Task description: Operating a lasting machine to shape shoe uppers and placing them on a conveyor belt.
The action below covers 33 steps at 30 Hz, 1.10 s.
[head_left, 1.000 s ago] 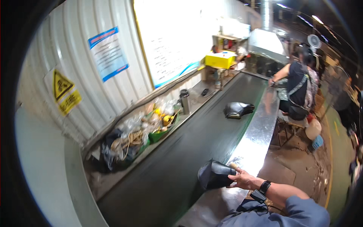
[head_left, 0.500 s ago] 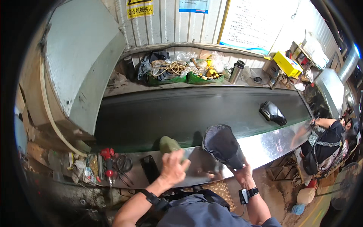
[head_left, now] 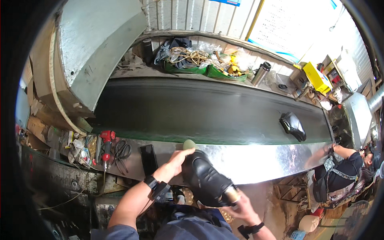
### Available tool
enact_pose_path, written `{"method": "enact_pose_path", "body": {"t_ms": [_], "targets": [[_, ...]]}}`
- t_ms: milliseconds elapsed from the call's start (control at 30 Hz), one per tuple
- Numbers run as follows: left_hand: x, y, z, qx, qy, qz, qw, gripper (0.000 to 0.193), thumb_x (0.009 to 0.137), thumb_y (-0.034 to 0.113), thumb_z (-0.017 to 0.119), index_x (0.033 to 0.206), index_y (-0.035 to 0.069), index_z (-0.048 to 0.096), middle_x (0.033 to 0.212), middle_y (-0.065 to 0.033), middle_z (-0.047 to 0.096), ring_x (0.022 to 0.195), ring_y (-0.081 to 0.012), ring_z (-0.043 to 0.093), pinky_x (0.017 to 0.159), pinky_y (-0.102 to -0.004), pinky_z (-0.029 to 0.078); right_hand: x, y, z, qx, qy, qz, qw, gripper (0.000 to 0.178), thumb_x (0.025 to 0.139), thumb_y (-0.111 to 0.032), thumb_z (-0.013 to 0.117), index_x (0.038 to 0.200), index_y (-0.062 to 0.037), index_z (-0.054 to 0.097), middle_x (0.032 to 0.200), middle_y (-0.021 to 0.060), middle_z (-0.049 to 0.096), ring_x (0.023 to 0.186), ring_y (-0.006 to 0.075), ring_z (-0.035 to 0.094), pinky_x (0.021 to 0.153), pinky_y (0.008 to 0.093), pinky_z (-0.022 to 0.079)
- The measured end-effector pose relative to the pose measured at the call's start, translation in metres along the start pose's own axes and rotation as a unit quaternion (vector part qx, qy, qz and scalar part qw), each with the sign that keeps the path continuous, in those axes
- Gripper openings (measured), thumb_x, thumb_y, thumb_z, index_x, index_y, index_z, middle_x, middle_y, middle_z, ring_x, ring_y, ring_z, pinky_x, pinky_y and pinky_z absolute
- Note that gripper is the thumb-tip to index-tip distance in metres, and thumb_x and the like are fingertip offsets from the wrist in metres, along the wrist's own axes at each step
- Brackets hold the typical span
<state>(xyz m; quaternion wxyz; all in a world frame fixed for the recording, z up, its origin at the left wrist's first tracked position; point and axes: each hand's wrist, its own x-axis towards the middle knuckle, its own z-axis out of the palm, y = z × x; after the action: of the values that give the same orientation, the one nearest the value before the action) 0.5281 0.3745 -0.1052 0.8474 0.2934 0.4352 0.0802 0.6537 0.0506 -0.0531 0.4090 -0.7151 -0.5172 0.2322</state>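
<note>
A black shoe (head_left: 205, 176) is held tilted over the near edge of the metal ledge, its toe pointing up and left. My right hand (head_left: 242, 208) is closed round its heel end, where a tan patch (head_left: 231, 195) shows. My left hand (head_left: 176, 162) is closed beside the toe. A green round-ended object (head_left: 189, 144) sticks out past its thumb; the rest of it is hidden by the hand and shoe. Another black shoe (head_left: 293, 126) lies on the dark conveyor belt (head_left: 192, 110) at the right.
A phone (head_left: 149, 160), a red power tool (head_left: 107, 144) and black scissors-like handles (head_left: 122, 150) lie left on the metal ledge (head_left: 264, 160). Behind the belt stand green bins (head_left: 224, 75) and a steel flask (head_left: 262, 73). At the far right sits another person (head_left: 340, 172).
The shoe in my right hand has come left and nearer to me, turned so its upper shows. My left hand has drawn the green object off the ledge's far edge to the shoe.
</note>
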Motion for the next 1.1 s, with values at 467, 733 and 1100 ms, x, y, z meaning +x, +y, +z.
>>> {"method": "enact_pose_path", "body": {"t_ms": [467, 733, 1100], "targets": [[0.1, -0.033, -0.023, 0.476, 0.308, 0.275, 0.777, 0.043, 0.094, 0.047, 0.068, 0.096, 0.005, 0.078, 0.092, -0.0206, 0.074, 0.091, -0.0381, 0.072, 0.08, -0.0466, 0.054, 0.022, 0.07, 0.094, 0.091, 0.058, 0.055, 0.993, 0.143, 0.066, -0.024, 0.1, 0.163, 0.0005, -0.002, 0.162, 0.0287, 0.027, 0.149, 0.0317, 0.034, 0.12, 0.0421, 0.032], [0.052, -0.058, 0.015, 0.569, 0.285, 0.155, 0.756, 0.094, 0.072, 0.064, 0.08, 0.131, -0.006, 0.06, 0.124, -0.0288, 0.066, 0.121, -0.0391, 0.063, 0.107, -0.0467, 0.048, -0.01, 0.09, 0.069, 0.139, -0.09, 0.079, 0.983, 0.113, 0.073, -0.014, 0.089, 0.162, 0.0009, 0.021, 0.165, 0.0245, 0.03, 0.155, 0.0417, 0.024, 0.129, 0.046, 0.015], [0.059, -0.045, -0.002, 0.456, 0.345, 0.151, 0.807, 0.053, 0.073, 0.042, 0.072, 0.098, -0.005, 0.072, 0.102, -0.0289, 0.072, 0.101, -0.0429, 0.07, 0.092, -0.0474, 0.055, -0.006, 0.13, 0.087, 0.096, -0.105, -0.047, 0.989, 0.099, 0.072, -0.015, 0.085, 0.155, 0.0045, 0.034, 0.162, 0.0234, 0.03, 0.152, 0.0418, 0.028, 0.125, 0.0501, 0.023]]}}
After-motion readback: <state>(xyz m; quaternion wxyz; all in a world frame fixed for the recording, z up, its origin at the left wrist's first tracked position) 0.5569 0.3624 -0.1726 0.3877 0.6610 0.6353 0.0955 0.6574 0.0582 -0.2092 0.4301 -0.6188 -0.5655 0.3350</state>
